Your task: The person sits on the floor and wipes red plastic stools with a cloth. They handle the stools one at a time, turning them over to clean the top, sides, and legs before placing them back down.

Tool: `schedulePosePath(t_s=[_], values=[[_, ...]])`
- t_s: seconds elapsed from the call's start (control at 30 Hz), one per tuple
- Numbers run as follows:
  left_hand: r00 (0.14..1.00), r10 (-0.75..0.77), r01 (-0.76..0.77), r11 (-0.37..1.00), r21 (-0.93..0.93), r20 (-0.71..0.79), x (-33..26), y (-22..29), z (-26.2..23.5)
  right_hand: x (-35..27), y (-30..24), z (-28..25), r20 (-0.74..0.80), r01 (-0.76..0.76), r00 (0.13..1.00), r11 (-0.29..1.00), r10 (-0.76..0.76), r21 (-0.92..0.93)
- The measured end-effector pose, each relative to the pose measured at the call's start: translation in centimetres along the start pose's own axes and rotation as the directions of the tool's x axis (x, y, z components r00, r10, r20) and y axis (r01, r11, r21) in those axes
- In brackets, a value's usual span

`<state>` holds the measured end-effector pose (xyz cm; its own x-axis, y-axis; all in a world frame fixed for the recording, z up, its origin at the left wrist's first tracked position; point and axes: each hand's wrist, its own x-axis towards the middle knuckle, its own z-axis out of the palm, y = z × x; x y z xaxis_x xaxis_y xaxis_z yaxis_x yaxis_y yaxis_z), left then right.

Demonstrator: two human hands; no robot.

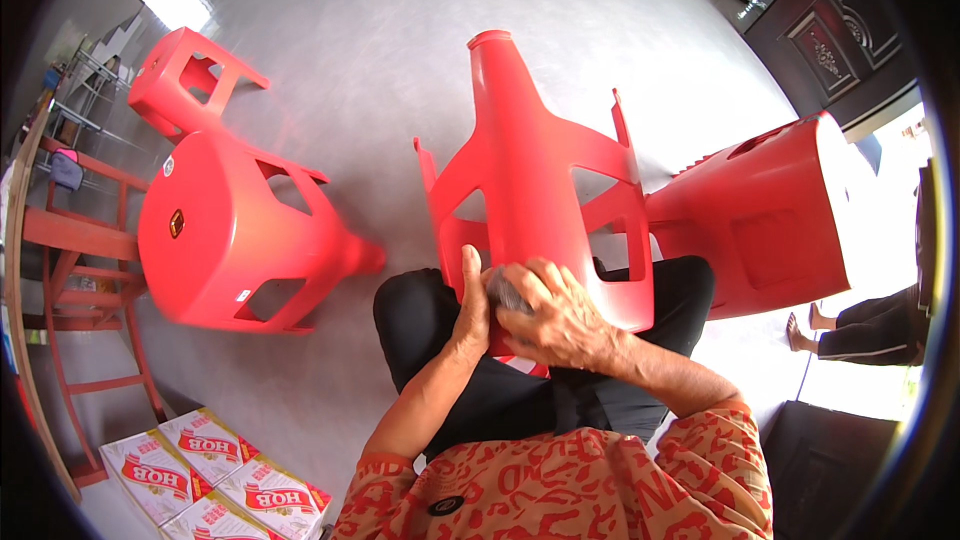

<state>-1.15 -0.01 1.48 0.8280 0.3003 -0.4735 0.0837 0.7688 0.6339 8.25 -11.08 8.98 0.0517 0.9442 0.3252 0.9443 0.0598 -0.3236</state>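
A red plastic stool [530, 170] lies upside down across my lap, its legs pointing away from me. My left hand [468, 310] braces the near left edge of the stool, thumb up. My right hand [555, 315] presses a small dark grey pad [505, 292] against the stool's near side, fingers spread over it. The stool's seat is hidden under my hands and against my dark trousers.
Another red stool [235, 235] stands on the grey floor to my left, a third [185, 75] behind it, and a fourth [765, 210] lies at my right. A red wooden frame [80, 240] is far left. White-and-red cartons [210, 485] sit lower left. Another person's feet [815, 325] show at right.
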Motion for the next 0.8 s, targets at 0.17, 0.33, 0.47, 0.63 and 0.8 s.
schedulePosePath(t_s=[0.17,0.33,0.47,0.63,0.8], values=[[0.967,0.057,0.000,0.975,0.222,-0.249,1.0,-0.9,0.5,-0.3,2.2,-0.3,-0.031,-0.129,0.991,0.991,0.130,0.019],[0.967,0.123,-0.057,0.957,0.285,-0.221,1.1,-1.5,0.3,5.1,8.0,1.6,-0.203,-0.227,0.952,0.973,0.231,0.043],[0.952,0.165,-0.066,0.933,0.355,-0.258,1.1,-1.1,0.4,7.3,12.8,3.1,-0.324,-0.328,0.889,0.944,0.324,0.044],[0.943,0.156,-0.040,0.930,0.366,-0.294,0.8,-0.5,1.5,4.7,21.3,5.6,-0.573,-0.583,0.631,0.807,0.523,0.094],[0.955,0.164,-0.054,0.916,0.398,-0.249,0.9,-1.4,0.4,-2.6,25.8,5.2,-0.532,-0.799,0.411,0.573,0.741,0.181]])
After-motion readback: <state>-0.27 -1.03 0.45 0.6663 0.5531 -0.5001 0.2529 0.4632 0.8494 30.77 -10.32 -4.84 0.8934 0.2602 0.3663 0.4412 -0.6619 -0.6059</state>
